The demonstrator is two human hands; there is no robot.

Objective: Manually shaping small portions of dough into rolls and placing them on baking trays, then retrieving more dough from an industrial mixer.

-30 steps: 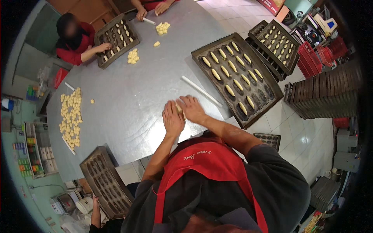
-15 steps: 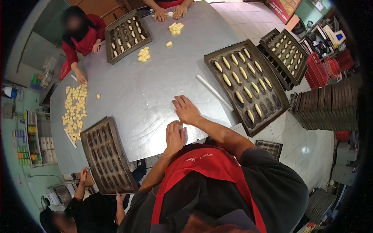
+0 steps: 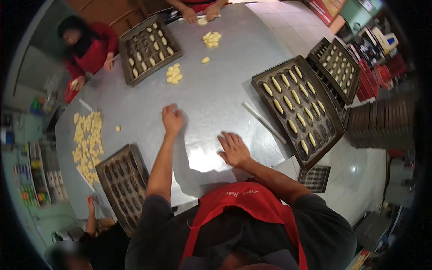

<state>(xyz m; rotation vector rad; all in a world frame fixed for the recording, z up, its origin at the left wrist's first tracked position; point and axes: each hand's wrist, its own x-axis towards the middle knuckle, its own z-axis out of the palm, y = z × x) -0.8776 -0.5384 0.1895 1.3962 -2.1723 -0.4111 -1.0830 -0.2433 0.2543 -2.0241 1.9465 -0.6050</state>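
Note:
My left hand (image 3: 172, 120) reaches out over the middle of the metal table (image 3: 211, 96). Its fingers are loosely bent and slightly apart, with nothing visible in them. Lower and to the right, my right hand (image 3: 235, 150) is spread palm down at the tabletop, empty. Beyond my left hand lies a small heap of dough pieces (image 3: 174, 73), with a single dough piece (image 3: 205, 60) to its right. A pale rod like a rolling pin (image 3: 264, 122) lies right of my right hand, beside a baking tray (image 3: 294, 103) holding rows of long shaped dough.
A co-worker's hands (image 3: 202, 14) work dough with a rod at the far edge. Another person (image 3: 90, 49) stands far left near a partly filled tray (image 3: 148, 49). Many dough pieces (image 3: 87, 144) cover the left side. An empty-moulded tray (image 3: 123, 180) is at near left, beside a third person.
My left hand has moved forward and left, away from my right hand. The right hand has shifted slightly right and nearer. The far co-worker now has a rod over the dough.

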